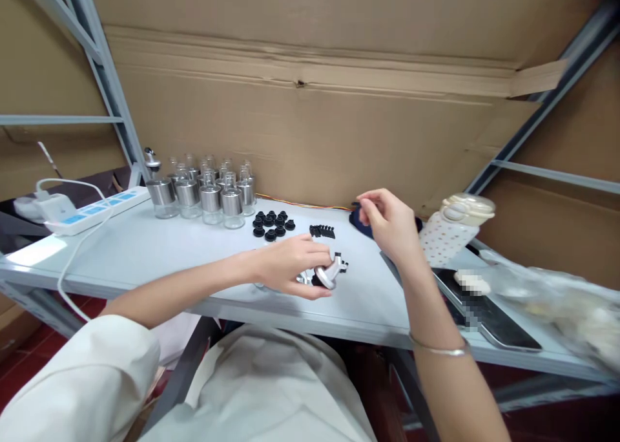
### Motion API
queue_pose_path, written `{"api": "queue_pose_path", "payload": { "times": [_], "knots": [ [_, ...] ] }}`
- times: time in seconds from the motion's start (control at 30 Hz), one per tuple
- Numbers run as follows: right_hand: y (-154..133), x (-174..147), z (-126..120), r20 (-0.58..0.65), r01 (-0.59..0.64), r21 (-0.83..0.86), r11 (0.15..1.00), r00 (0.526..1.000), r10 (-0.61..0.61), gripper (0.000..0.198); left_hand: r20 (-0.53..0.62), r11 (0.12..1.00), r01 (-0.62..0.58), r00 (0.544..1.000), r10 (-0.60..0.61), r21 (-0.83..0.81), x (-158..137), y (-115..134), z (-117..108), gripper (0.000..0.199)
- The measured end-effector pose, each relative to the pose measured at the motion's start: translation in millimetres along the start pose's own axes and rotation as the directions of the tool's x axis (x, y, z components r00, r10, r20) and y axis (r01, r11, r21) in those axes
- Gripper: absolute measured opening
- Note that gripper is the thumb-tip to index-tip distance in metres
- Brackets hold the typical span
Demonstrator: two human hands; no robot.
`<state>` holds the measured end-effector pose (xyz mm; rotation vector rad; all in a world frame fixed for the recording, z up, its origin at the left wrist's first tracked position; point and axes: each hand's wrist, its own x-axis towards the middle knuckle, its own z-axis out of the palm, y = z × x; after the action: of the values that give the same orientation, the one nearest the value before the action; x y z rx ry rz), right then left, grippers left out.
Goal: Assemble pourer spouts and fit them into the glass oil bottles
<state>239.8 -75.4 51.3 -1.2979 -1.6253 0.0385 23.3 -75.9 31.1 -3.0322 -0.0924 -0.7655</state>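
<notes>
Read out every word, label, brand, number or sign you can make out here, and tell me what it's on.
There is no text I can read.
Power strip: any markings are too small and blurred.
Spotted flask: dots, no legible lettering.
Silver nozzle in the left hand: none legible.
Phone: dark, partly pixelated, nothing readable.

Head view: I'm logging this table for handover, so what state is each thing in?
Left hand: curled around silver pour spout
Right hand: raised, pinching small black piece
Steel-sleeved glass bottles: upright; far-left one topped with spout
Black stoppers: loose, clustered
Small black parts: loose, lined up
Power strip: white charger plugged in
Polka-dot flask: lid on
Phone: flat, screen dark
</notes>
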Motion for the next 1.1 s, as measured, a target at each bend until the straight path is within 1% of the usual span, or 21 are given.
{"api": "queue_pose_path", "payload": {
  "times": [0.03,0.07,0.1,0.13,0.17,0.23,0.3,0.37,0.43,0.5,0.6,0.67,0.77,0.87,1.0,1.1],
  "knots": [
    [5,11,5,0.087,-0.054,-0.048,0.997,0.995,0.058,0.013,-0.016,0.998,-0.013,1.0,0.014,0.06,-2,-4,6,0.026],
    [11,20,11,0.183,-0.1,-0.132,0.986,0.975,0.123,0.012,-0.032,0.993,-0.019,0.999,0.023,0.114,-4,-8,11,0.028],
    [18,28,18,0.273,-0.153,-0.245,0.957,0.937,0.22,0.013,-0.047,0.987,-0.023,0.998,0.031,0.159,-6,-12,16,0.03],
    [24,33,24,0.339,-0.2,-0.372,0.906,0.88,0.333,0.016,-0.058,0.98,-0.027,0.998,0.039,0.197,-8,-15,20,0.031],
    [32,38,30,0.374,-0.22,-0.431,0.875,0.839,0.395,0.017,-0.064,0.973,-0.034,0.997,0.05,0.226,-9,-19,23,0.032],
    [47,42,39,0.393,-0.252,-0.525,0.813,0.775,0.494,0.02,-0.065,0.959,-0.059,0.995,0.08,0.278,-13,-24,26,0.033],
    [63,42,45,0.392,-0.269,-0.595,0.758,0.726,0.565,0.022,-0.068,0.945,-0.073,0.993,0.099,0.32,-17,-28,27,0.033],
    [76,39,50,0.388,-0.27,-0.644,0.716,0.691,0.61,0.021,-0.078,0.939,-0.07,0.992,0.102,0.336,-20,-31,26,0.032],
    [86,36,53,0.383,-0.267,-0.678,0.685,0.667,0.639,0.017,-0.1,0.94,-0.066,0.989,0.105,0.334,-22,-33,25,0.032],
    [91,34,56,0.369,-0.265,-0.704,0.659,0.657,0.658,0.018,-0.128,0.941,-0.059,0.986,0.106,0.332,-23,-34,24,0.03],
    [94,33,57,0.333,-0.267,-0.732,0.626,0.662,0.671,0.035,-0.15,0.939,-0.028,0.985,0.084,0.343,-24,-37,21,0.03],
    [94,34,54,0.311,-0.269,-0.747,0.608,0.667,0.677,0.041,-0.144,0.937,-0.012,0.987,0.067,0.35,-25,-38,20,0.031],
    [97,34,46,0.289,-0.27,-0.762,0.589,0.673,0.681,0.037,-0.139,0.935,-0.005,0.989,0.059,0.355,-25,-39,19,0.031],
    [102,32,41,0.29,-0.267,-0.762,0.59,0.674,0.679,0.033,-0.136,0.935,0.003,0.99,0.048,0.355,-25,-39,20,0.031],
    [107,30,42,0.322,-0.254,-0.745,0.617,0.673,0.666,0.031,-0.12,0.937,0.019,0.992,0.025,0.348,-25,-39,20,0.031],
    [109,31,45,0.342,-0.237,-0.727,0.644,0.688,0.64,0.027,-0.145,0.936,0.001,0.988,0.054,0.353,-24,-38,19,0.029]
  ]
}}
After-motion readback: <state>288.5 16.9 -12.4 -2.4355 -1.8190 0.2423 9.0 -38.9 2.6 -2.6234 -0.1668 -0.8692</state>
